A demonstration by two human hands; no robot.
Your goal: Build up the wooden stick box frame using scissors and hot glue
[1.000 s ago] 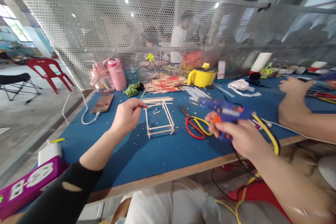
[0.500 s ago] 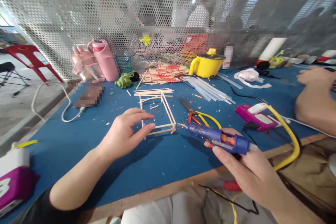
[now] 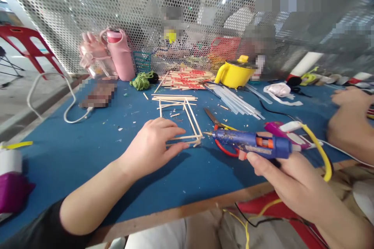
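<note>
A box-shaped frame of thin wooden sticks point(image 3: 191, 122) stands on the blue table point(image 3: 96, 144). My left hand point(image 3: 152, 146) rests at its near left corner, fingers pinched on the front bottom sticks. My right hand point(image 3: 288, 181) grips a blue hot glue gun point(image 3: 251, 144) with an orange trigger. Its nozzle points left and sits right at the frame's near right corner. A yellow cord point(image 3: 318, 146) runs from the back of the gun.
Loose sticks point(image 3: 175, 99), a red-marked stick pile point(image 3: 185, 79), clear glue sticks point(image 3: 236, 103) and red scissors point(image 3: 222, 148) lie behind. Pink bottles point(image 3: 119, 54), a yellow pot point(image 3: 235, 72), a phone with white cable point(image 3: 97, 95) and green yarn point(image 3: 142, 81) stand further back. Another person's arm point(image 3: 350, 124) rests at right.
My left hand came down from above the frame and took hold of its near left corner. My right hand lowered the glue gun and brought its nozzle to the near right corner.
</note>
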